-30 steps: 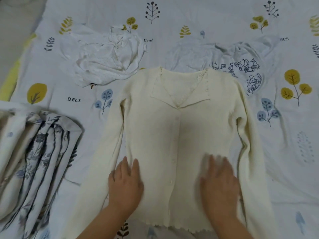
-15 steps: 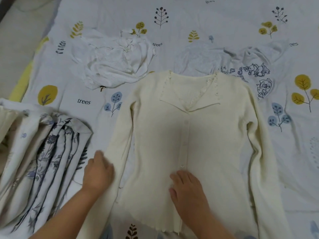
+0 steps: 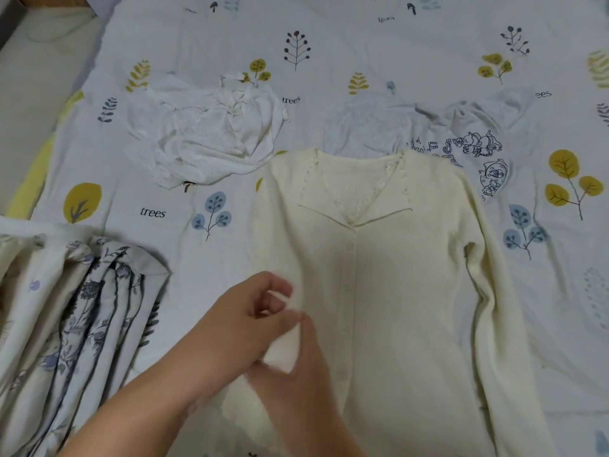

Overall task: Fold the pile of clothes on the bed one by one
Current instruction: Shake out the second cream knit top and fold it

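Note:
A cream button-up cardigan (image 3: 389,291) lies face up on the tree-print bed sheet (image 3: 362,54), collar at the far end. Its right sleeve (image 3: 501,341) stretches straight down beside the body. My left hand (image 3: 250,321) has curled fingers and pinches the cardigan's left sleeve, pulled in over the left front. My right hand (image 3: 296,377) is blurred, with straight fingers lying on the cream fabric just under the left hand. The sleeve's lower end is hidden by both hands.
A crumpled white garment (image 3: 211,136) lies at the far left. A white T-shirt with cartoon print (image 3: 468,143) sits behind the collar. A blue floral garment (image 3: 72,324) is bunched at the near left. The bed's edge and the floor (image 3: 36,77) are far left.
The left hand went out to the left sleeve, took hold of it and drew it in onto the body. The right hand slid left across the cardigan to meet it.

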Action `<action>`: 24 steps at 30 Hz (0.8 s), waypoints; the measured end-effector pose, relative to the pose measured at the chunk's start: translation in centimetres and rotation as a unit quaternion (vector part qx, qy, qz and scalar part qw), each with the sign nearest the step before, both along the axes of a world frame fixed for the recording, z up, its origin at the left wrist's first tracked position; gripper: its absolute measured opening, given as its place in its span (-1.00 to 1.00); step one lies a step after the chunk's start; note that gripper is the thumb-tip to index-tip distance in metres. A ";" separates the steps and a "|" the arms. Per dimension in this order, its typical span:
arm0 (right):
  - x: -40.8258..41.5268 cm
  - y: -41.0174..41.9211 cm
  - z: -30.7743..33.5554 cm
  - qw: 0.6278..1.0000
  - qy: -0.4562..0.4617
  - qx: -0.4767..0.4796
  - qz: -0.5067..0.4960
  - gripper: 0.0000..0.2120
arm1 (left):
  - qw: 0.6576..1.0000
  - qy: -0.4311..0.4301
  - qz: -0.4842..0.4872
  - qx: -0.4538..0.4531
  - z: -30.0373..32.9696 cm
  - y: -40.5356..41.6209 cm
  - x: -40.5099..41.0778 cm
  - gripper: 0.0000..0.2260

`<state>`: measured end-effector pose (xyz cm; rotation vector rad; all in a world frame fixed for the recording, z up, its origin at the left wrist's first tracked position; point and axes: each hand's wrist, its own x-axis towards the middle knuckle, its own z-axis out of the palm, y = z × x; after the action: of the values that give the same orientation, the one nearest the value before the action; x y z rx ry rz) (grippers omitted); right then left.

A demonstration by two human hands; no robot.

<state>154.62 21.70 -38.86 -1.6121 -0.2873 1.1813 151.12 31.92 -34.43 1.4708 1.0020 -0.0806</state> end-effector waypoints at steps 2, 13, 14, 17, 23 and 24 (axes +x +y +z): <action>2.2 -0.5 0.1 0.995 0.024 0.003 -0.102 -0.61 | 0.999 -0.046 -0.019 -0.021 0.6 0.3 1.6 -0.84; 9.0 -7.0 -6.1 0.861 -0.255 -0.438 -0.031 -0.31 | 0.950 0.154 -0.022 0.269 -9.8 7.5 4.8 -0.91; 8.6 -6.8 -6.3 0.850 -0.275 -0.448 -0.025 -0.28 | 0.941 0.169 -0.023 0.293 -10.7 8.1 5.3 -0.88; 7.3 -5.9 -7.0 0.818 -0.318 -0.479 0.003 -0.23 | 0.922 0.202 0.004 0.330 -12.6 10.0 7.7 -0.71; 7.6 -6.2 -7.6 0.830 -0.293 -0.468 0.083 -0.49 | 0.928 0.218 0.019 0.300 -15.1 12.0 10.9 -0.60; 8.4 -6.8 -7.6 0.860 -0.259 -0.436 0.054 -0.57 | 0.925 0.201 0.028 0.321 -15.2 12.5 10.9 -0.66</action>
<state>163.02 14.88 -46.43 -2.7566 -0.1820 0.9802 161.98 44.40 -49.65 2.0725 1.4952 -0.0093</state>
